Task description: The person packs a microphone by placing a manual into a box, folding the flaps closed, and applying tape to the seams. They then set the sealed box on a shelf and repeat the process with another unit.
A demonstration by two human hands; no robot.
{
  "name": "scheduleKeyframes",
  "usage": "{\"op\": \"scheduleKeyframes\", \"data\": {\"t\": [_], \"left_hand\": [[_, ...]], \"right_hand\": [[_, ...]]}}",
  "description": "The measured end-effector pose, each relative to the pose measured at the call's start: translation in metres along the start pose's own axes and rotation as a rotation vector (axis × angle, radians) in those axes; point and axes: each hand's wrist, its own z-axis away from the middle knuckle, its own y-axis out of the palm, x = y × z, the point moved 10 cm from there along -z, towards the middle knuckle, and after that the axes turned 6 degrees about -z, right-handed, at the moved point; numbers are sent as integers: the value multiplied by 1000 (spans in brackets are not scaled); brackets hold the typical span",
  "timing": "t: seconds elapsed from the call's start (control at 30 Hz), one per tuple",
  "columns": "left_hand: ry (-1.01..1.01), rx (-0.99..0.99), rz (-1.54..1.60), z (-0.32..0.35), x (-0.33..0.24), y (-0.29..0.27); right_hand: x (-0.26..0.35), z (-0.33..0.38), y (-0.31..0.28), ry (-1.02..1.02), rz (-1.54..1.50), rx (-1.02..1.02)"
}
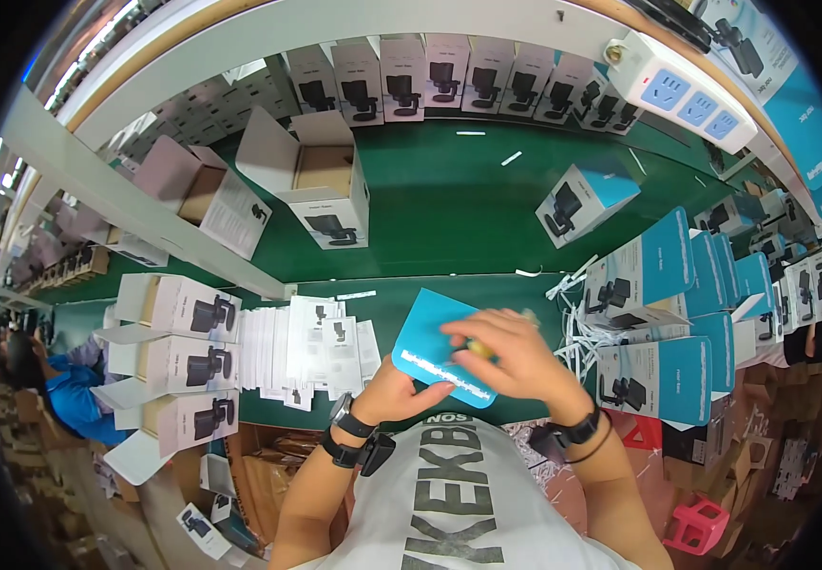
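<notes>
In front of my body is a blue carton panel (430, 328), tilted, with a white strip along its near edge. My left hand (394, 394) is closed on its near left corner, the thumb lying along the white strip. Over the panel's right half, my right hand (511, 356) has its fingers bent and drawn together. A small yellowish thing shows between them, too covered to name. How much of a box lies under the panel cannot be seen.
Printed leaflets (330, 347) are stacked to the left, beside open white cartons (192, 366). Blue-flapped cartons (653, 380) and white paper strips (577, 332) are on the right. A closed carton (582, 204) sits farther back. A power strip (682, 90) hangs on the shelf beam.
</notes>
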Motion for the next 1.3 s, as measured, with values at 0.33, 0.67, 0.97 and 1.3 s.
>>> {"op": "scheduleKeyframes", "data": {"t": [0.33,0.67,0.97,1.3], "left_hand": [[-46,97,39,13,0,-1],[-46,168,27,19,11,1],[12,153,-7,17,1,-4],[-97,-55,-122,3,-5,-16]], "right_hand": [[5,-33,54,-160,-212,118],[9,-46,54,-205,-165,-11],[11,-22,45,-158,-321,108],[-99,73,-69,333,-498,-710]]}}
